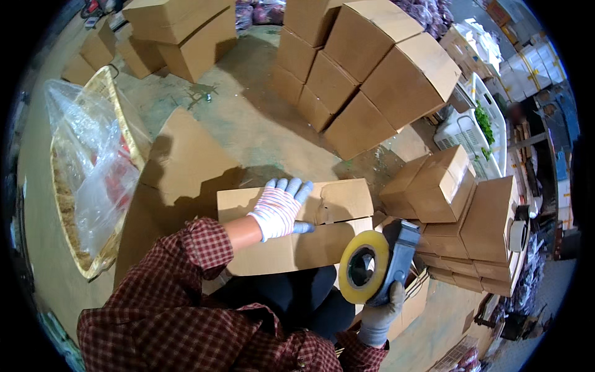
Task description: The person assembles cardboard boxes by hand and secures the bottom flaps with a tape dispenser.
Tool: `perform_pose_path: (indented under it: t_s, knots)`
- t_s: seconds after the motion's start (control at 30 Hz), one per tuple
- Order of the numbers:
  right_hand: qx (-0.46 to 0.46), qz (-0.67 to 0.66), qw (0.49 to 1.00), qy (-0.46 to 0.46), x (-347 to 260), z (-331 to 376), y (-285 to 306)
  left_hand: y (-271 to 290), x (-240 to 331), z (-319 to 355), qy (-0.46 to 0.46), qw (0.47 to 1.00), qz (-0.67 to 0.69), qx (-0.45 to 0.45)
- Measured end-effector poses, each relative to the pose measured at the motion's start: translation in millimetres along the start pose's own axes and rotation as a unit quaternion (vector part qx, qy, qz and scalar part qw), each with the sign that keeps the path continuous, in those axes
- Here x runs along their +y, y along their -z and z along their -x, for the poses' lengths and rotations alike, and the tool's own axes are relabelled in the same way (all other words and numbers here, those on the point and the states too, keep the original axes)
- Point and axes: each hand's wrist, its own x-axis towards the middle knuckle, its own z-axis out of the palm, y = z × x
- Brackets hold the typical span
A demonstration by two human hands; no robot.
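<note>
A closed cardboard box [266, 253] lies in front of my knees, its two top flaps meeting along a seam. My left hand [279, 209], in a striped white and grey glove, rests flat on the box top with its fingers stretched out. To the right of the box, my gloved right hand [381, 315] is closed round a dark tape dispenser [401, 251]. The dispenser carries a large roll of yellowish clear tape [348, 263] and is held up beside the box's right end. Part of the right hand's grip is hidden behind the dispenser.
Stacked cardboard boxes [372, 80] stand ahead, with more boxes [471, 217] close on the right. A flat cardboard sheet [186, 149] lies left of my box. Farther left is a woven basket [87, 263] with clear plastic. White crates [462, 133] with greens stand far right.
</note>
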Motion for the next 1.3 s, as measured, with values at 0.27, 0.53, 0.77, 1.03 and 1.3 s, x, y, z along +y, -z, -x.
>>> perform_pose_path:
  t_s: [0.27, 0.53, 0.77, 1.03, 1.3]
  knots:
    - [0.013, 0.098, 0.995, -0.003, 0.7, 2.4, -35.1, 42.1, -28.6, 9.3, -0.052, 0.98, -0.007, -0.194]
    - [-0.046, 0.099, 0.994, -0.017, 19.7, 12.3, -48.6, 29.9, -39.1, 13.1, -0.078, 0.984, 0.033, -0.158]
    - [-0.077, 0.114, 0.99, -0.041, 33.4, 5.3, -102.7, 30.8, -38.5, 16.4, -0.09, 0.987, 0.0, -0.132]
    - [-0.128, 0.148, 0.979, -0.059, 27.8, -5.5, -125.9, 32.2, -40.1, 15.7, -0.099, 0.986, 0.023, -0.13]
    - [-0.118, 0.184, 0.974, -0.052, 31.5, -9.2, -125.7, 24.6, -83.2, -20.5, 0.079, 0.832, 0.538, -0.112]
